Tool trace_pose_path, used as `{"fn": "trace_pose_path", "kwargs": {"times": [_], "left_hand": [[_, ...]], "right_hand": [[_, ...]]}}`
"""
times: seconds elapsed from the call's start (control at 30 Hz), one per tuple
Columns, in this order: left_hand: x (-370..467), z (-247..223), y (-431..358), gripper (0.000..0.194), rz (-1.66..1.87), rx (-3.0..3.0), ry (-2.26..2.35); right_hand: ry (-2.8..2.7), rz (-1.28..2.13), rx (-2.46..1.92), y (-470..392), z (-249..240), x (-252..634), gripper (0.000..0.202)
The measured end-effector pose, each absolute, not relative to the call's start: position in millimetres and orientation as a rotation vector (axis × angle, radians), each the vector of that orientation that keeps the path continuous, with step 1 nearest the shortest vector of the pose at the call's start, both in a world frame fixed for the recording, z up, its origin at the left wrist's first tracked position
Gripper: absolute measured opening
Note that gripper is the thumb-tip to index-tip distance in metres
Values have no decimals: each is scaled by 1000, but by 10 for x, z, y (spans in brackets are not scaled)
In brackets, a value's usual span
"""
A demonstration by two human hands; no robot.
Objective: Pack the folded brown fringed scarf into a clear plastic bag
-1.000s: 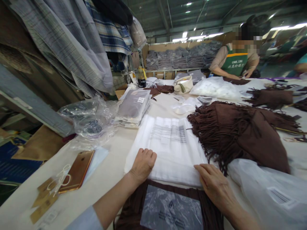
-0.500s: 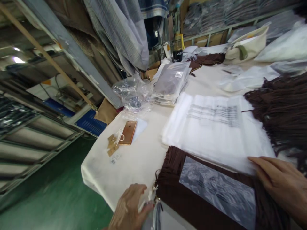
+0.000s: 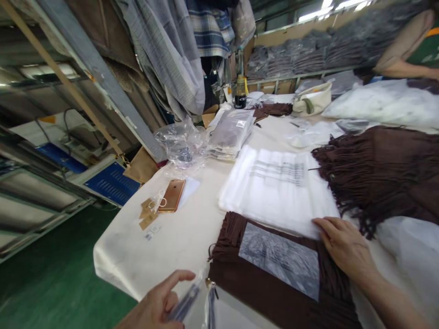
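Fingers of the left hand (image 3: 156, 304) are partly curled, index finger extended, beside clear plastic (image 3: 187, 302); whether they grip it I cannot tell. The right hand (image 3: 348, 250) has fingers outstretched, tips touching the near right corner of the white bags (image 3: 274, 187). Between the hands lies a brown fringed item (image 3: 254, 290) bearing a grey packet (image 3: 279, 260). Beyond the left fingertips, bare table (image 3: 137, 256) reaches the phone (image 3: 172, 195); its edge runs just left of them. Blur hides the packet's print; the frame cuts off the left wrist.
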State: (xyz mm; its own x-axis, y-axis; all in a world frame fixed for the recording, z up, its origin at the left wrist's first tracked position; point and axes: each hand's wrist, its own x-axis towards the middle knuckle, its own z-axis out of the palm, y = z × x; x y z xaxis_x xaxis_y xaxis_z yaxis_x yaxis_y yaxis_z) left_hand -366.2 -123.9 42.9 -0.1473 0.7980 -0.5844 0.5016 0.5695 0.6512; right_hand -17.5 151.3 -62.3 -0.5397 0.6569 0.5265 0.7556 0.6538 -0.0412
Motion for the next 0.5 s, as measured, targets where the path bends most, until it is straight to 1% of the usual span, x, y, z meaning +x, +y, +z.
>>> {"fn": "trace_pose_path", "kwargs": {"times": [0.03, 0.1, 0.13, 0.2, 0.23, 0.37, 0.43, 0.5], "left_hand": [[-3583, 590, -1061, 53, 442, 1001, 1694], [-3363, 808, -689, 28, 547, 975, 1575], [-3235, 842, -511, 25, 574, 976, 1557], [-2985, 756, -207, 35, 537, 997, 1529], [-2879, 654, -93, 36, 485, 1091, 1535], [-2689, 237, 106, 21, 287, 1809, 1729], [-2730, 181, 141, 22, 287, 1938, 1792], [-2801, 221, 232, 25, 381, 2005, 1832]], "right_hand": [[-2375, -226, -1124, 1504, -623, -176, 26], [-2388, -182, -1160, 1488, -615, -181, 27], [-2391, -171, -1172, 1480, -609, -187, 26], [-2395, -165, -1190, 1470, -594, -201, 26], [-2396, -168, -1195, 1467, -588, -207, 26], [-2395, -191, -1200, 1466, -569, -207, 25], [-2398, -199, -1183, 1472, -558, -198, 24], [-2400, -208, -1153, 1482, -542, -195, 21]]}}
